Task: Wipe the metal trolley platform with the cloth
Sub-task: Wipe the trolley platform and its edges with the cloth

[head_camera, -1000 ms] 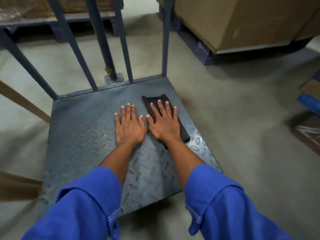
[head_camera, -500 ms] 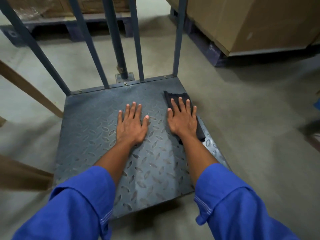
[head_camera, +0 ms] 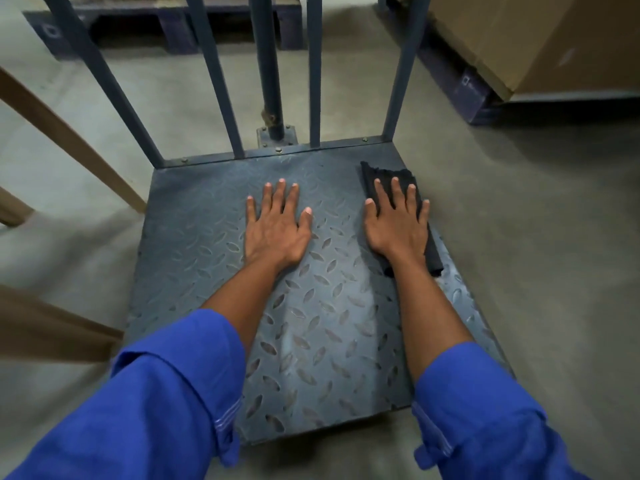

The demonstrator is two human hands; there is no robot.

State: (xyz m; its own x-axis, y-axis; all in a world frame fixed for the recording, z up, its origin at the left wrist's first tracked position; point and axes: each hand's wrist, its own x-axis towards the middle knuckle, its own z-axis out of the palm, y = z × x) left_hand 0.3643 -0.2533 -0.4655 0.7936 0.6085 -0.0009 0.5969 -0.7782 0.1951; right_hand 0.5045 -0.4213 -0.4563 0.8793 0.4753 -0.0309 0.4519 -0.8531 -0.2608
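Observation:
The metal trolley platform (head_camera: 311,334) is a grey-blue plate with a raised diamond tread, lying low on the floor in front of me. A dark folded cloth (head_camera: 375,176) lies along its right edge near the far right corner. My right hand (head_camera: 396,225) presses flat on the cloth, fingers spread, covering most of it. My left hand (head_camera: 275,228) rests flat on the bare plate at the middle, fingers spread, holding nothing. Both forearms come out of rolled blue sleeves.
Blue upright bars (head_camera: 315,71) rise from the platform's far edge. A large cardboard box (head_camera: 540,39) on a dark pallet (head_camera: 467,88) stands at the back right. Brown boards (head_camera: 69,140) lean at the left. Concrete floor (head_camera: 536,237) surrounds the trolley.
My right hand has slid the cloth to the right, from the platform's middle to its right edge. My left hand stayed near the centre. The view shifted closer and lower.

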